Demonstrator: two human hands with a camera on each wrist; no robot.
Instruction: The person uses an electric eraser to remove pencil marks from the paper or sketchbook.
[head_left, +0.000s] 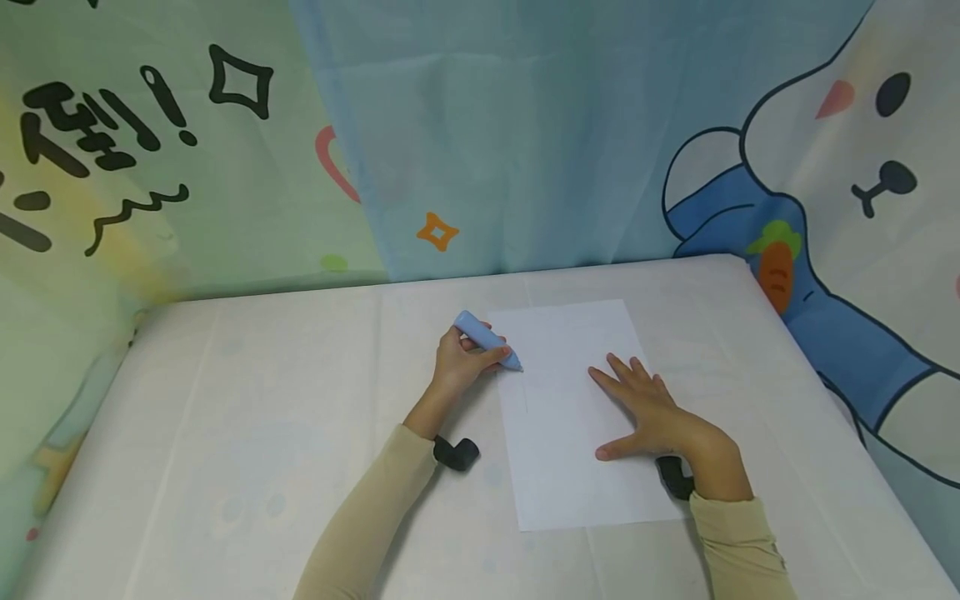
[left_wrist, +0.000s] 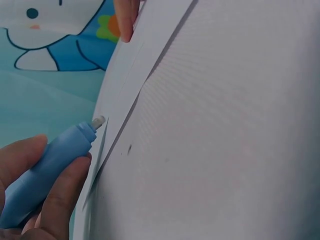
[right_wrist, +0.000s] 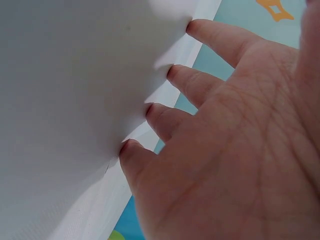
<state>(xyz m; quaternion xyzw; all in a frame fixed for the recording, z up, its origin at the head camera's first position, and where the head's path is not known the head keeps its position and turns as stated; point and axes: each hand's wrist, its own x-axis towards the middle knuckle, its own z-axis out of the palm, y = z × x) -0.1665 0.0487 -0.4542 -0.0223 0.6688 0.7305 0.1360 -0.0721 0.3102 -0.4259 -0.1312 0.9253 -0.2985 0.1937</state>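
A sheet of white paper [head_left: 566,483] lies on the white-covered table, with a faint thin line running down near its left edge. My left hand [head_left: 459,364] pinches a light-blue electric eraser [head_left: 482,332] between thumb and fingers at the paper's upper left. In the left wrist view, the eraser [left_wrist: 57,157] ends in a short whitish tip close to the sheet; I cannot tell whether they touch. Spread over the paper's right half is my right hand [head_left: 651,412], its fingertips resting on the sheet. The right wrist view shows that hand's palm [right_wrist: 225,145] and four fingertips against the paper.
White cloth [head_left: 262,433] covers the table on both sides of the paper. Behind it hangs a printed backdrop [head_left: 525,150] with a cartoon animal at the right. Black wrist mounts [head_left: 457,455] sit at both cuffs.
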